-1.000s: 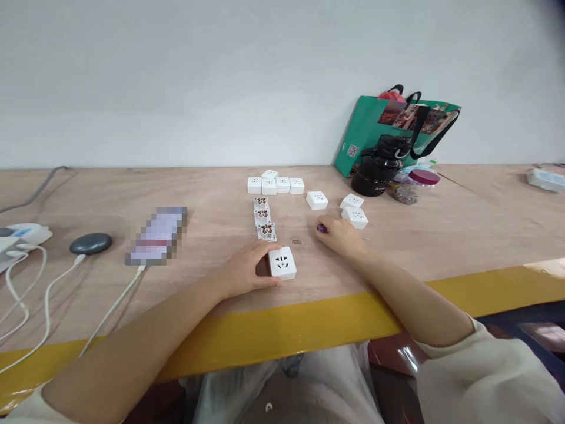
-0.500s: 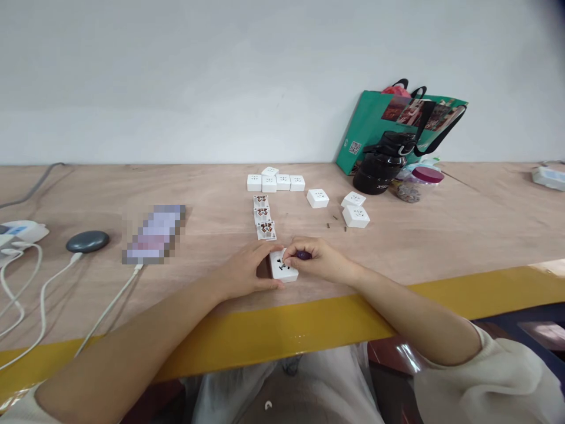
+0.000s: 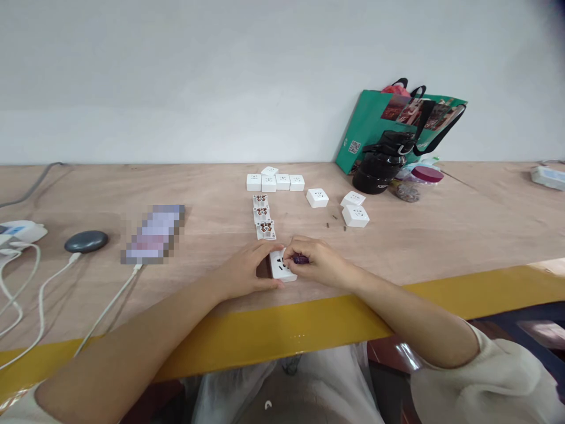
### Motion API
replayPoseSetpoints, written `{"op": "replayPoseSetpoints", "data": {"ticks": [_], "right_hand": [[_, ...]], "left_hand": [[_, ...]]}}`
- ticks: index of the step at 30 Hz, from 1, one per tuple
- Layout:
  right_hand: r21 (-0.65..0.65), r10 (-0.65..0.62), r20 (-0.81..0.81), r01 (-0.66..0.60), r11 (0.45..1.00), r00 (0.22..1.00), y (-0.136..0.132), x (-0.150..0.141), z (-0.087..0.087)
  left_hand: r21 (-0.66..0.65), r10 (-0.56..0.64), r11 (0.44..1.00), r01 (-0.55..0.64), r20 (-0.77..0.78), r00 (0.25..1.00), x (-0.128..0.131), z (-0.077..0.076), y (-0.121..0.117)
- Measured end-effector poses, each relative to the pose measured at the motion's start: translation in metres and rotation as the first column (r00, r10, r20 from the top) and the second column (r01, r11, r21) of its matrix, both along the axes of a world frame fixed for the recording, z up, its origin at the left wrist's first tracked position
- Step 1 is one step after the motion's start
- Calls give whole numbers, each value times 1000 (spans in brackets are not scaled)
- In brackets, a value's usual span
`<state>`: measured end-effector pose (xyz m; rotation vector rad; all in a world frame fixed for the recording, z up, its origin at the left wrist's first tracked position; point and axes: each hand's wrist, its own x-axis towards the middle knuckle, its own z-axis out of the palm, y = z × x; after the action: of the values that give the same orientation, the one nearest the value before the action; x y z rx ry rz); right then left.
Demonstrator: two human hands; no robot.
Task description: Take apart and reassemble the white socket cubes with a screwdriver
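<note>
"So, where's the socket box point(image 3: 278, 272)?"

"On the table point(image 3: 212, 203), near its yellow front edge point(image 3: 282, 333), slotted face up. Sits between left hand point(image 3: 245, 272) thumb and fingers."

"Left grip?"

"Clamped on the box. Fingers at far side, thumb at near side. Gap between box and the web of the hand."

"Right hand point(image 3: 322, 263)?"

"Fingers together, closed on a dark purple item point(image 3: 301, 259). Fingertips over the right part of the box's face. Can't tell if they touch it; its lower end is hidden."

"Nearby?"

"Three metal-fitted inserts point(image 3: 262, 215) in a line beyond the box, touching or nearly. Three tiny metal pieces point(image 3: 345, 228) beyond right hand, apart from each other."

"Other boxes?"

"Five small white boxes point(image 3: 283, 181) grouped at the back. One single box point(image 3: 317, 198) right of those, then a pair of boxes point(image 3: 355, 216) further right."
</note>
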<state>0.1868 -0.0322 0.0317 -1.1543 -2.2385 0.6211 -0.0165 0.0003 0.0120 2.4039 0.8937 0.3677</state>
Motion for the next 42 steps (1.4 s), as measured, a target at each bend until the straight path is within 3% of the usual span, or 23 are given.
{"op": "replayPoseSetpoints", "data": {"ticks": [7, 13, 20, 24, 33, 36, 38, 40, 42], "right_hand": [[73, 81, 74, -86, 994, 994, -2, 0, 0], [42, 57, 58, -59, 997, 997, 2, 4, -1], [43, 151, 54, -154, 987, 987, 0, 6, 1], [62, 119, 98, -125, 990, 988, -1, 5, 2], [57, 130, 30, -132, 990, 991, 2, 7, -6], [36, 63, -66, -61, 997, 996, 2, 8, -5], [59, -35, -218, 49, 997, 975, 4, 11, -3], [46, -173, -417, 210, 977, 892, 7, 15, 2], [-46, -282, -612, 322, 945, 739, 11, 19, 7]], "left_hand": [[5, 15, 1000, -15, 11, 1000, 0, -2, -1], [14, 16, 1000, -16, -4, 1000, 0, -2, 0], [5, 5, 1000, -5, 4, 1000, -1, -1, 0], [34, -22, 999, 21, 31, 999, -1, -1, -1], [100, -59, 994, 53, 64, 996, -2, -6, 0], [129, -81, 989, 71, 77, 994, -3, -7, 0], [157, -107, 983, 92, 93, 990, -3, -7, 0], [182, -141, 976, 119, 118, 983, -3, -7, -1], [185, -168, 973, 141, 142, 976, -2, -6, -2]]}}
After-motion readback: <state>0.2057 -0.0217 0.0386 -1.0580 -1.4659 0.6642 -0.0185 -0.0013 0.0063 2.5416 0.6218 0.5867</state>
